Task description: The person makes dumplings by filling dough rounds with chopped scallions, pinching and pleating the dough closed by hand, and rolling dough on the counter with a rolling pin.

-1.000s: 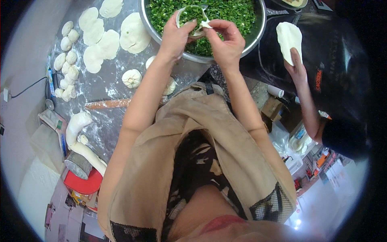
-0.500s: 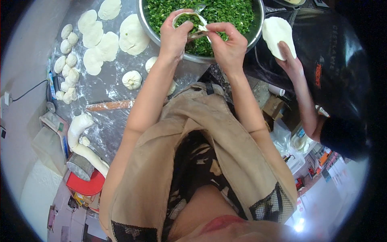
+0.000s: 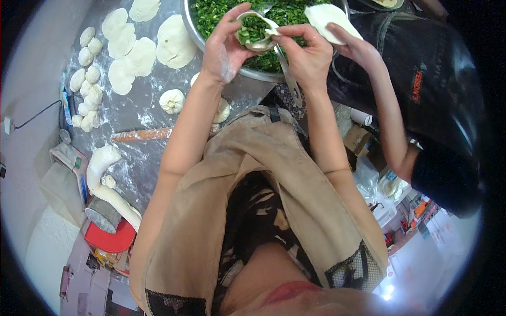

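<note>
Head view: a wide steel bowl (image 3: 262, 75) with a smooth rolled rim is holding finely chopped greens (image 3: 217, 13), moist and crumbly in texture. Over the bowl, a soft dough wrapper (image 3: 270, 42) is forming an open cup packed with the same greens. The left hand (image 3: 224, 55), dusted with flour, is cradling the cup, its fingers and thumb curving around the wall from the bowl's left side. The right hand (image 3: 310, 58) is pinching a small fold of the wrapper's edge between thumb and fingertips. A metal spoon (image 3: 285, 69) is slanting across the bowl's near rim, close by the right palm; whether that hand is touching it, I cannot tell.

Above the bowl's right rim, a co-worker's hand (image 3: 358, 51) is gripping a flat, pale dough sheet (image 3: 332, 22) by one end. Left of the bowl, thin, uneven dough rounds (image 3: 175, 43) are lying on a floury table (image 3: 142, 176), with smooth, egg-shaped dough lumps (image 3: 77, 80) clustering farther left. Nearer the wearer than the bowl and to its left, a pleated round bun (image 3: 172, 101), a wooden rolling pin (image 3: 140, 135) and a thick, bent dough rope (image 3: 97, 169) are resting.
</note>
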Demonstrator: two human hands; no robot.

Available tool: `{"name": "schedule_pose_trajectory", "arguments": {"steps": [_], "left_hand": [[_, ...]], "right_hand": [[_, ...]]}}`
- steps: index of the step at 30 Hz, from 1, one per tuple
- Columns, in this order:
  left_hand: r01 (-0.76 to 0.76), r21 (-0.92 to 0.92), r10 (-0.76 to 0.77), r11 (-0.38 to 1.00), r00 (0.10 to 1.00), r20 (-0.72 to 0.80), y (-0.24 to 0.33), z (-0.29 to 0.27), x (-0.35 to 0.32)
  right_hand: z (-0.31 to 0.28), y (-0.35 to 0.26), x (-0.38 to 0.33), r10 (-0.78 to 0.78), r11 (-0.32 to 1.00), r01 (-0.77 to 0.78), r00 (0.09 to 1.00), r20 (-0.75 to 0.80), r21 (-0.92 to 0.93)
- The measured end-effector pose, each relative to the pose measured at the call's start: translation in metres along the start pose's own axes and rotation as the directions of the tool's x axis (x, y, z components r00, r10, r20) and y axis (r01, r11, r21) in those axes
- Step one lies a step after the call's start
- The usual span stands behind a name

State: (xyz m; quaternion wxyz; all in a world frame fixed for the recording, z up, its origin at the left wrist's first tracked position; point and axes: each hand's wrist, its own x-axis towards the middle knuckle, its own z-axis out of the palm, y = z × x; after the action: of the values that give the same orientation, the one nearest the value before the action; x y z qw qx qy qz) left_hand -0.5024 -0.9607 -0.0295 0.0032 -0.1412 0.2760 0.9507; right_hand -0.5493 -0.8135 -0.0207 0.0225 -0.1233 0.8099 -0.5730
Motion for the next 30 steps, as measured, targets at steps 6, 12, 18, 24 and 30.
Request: {"name": "schedule_pose_trajectory", "arguments": {"steps": [6,12,18,24,30], "left_hand": [[-0.103,0.253,0.138,0.962,0.983,-0.124,-0.014,-0.006,0.004],[-0.072,0.307,0.119,0.949,0.984,-0.136,-0.016,-0.011,0.007],[0.041,-0.025,-0.04,0.999,0.999,0.032,0.003,-0.008,0.001],[-0.078,0.373,0.149,0.925,0.975,-0.166,-0.012,-0.011,0.004],[-0.089,0.358,0.148,0.929,0.979,-0.142,-0.011,-0.013,0.005]], "right_hand": [[0.0,0.001,0.006,-0.064,0.998,0.061,0.989,0.131,0.027],[0.008,0.003,0.009,-0.289,0.957,0.289,0.957,0.018,0.031],[0.0,-0.002,0.0,-0.266,0.964,0.265,0.964,-0.011,-0.027],[0.006,-0.019,-0.001,-0.108,0.994,0.108,0.994,-0.002,0.014],[-0.003,-0.009,0.002,-0.421,0.859,0.449,0.893,0.16,-0.248]]}}
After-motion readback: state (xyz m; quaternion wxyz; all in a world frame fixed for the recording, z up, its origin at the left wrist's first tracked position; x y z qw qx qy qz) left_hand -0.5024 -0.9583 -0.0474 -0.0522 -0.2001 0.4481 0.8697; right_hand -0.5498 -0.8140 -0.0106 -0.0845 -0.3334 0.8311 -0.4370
